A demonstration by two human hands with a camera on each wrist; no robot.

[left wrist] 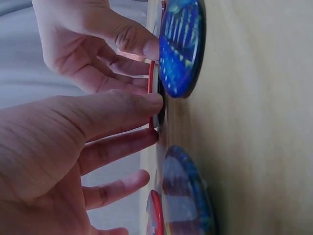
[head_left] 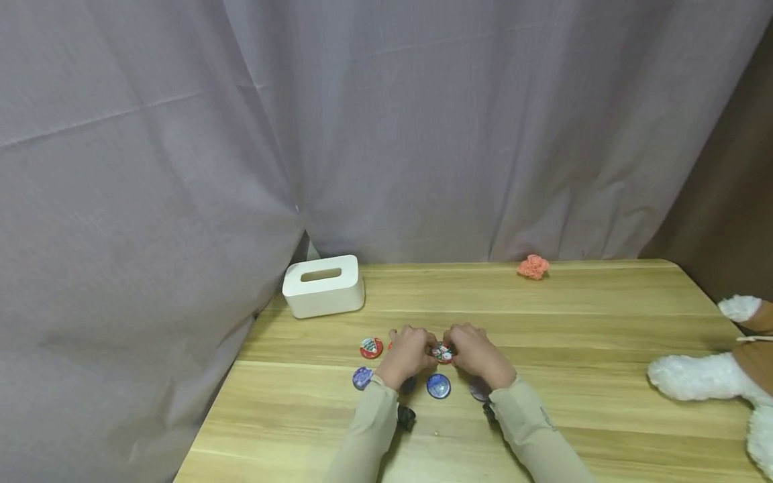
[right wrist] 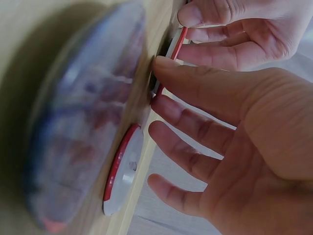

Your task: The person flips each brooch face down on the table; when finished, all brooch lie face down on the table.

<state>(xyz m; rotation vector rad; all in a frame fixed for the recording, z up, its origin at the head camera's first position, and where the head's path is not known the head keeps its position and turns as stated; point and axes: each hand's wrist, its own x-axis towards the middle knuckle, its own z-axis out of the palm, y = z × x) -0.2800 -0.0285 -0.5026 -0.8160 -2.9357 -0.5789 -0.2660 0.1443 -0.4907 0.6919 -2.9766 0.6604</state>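
Head view: nearest, in front and rightward of the one tissue box (head_left: pixel 323 295), four blue-purple badges (head_left: pixel 438 386); just behind these, four red badges (head_left: pixel 445 356) (one shows only from the wrists), one pinched by left hand (head_left: pixel 410 352) and right hand (head_left: pixel 479 353), presumably being aligned; next calls for gentle release.

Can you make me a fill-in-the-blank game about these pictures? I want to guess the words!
1. The box with a slot in its top is coloured ____.
2. The left hand and right hand pinch the same badge, whose rim is coloured ____.
3. In the head view, the fluffy white-and-brown thing is at the ____ edge of the picture.
4. The table looks like it is made of ____.

Missing words: white; red; right; wood.
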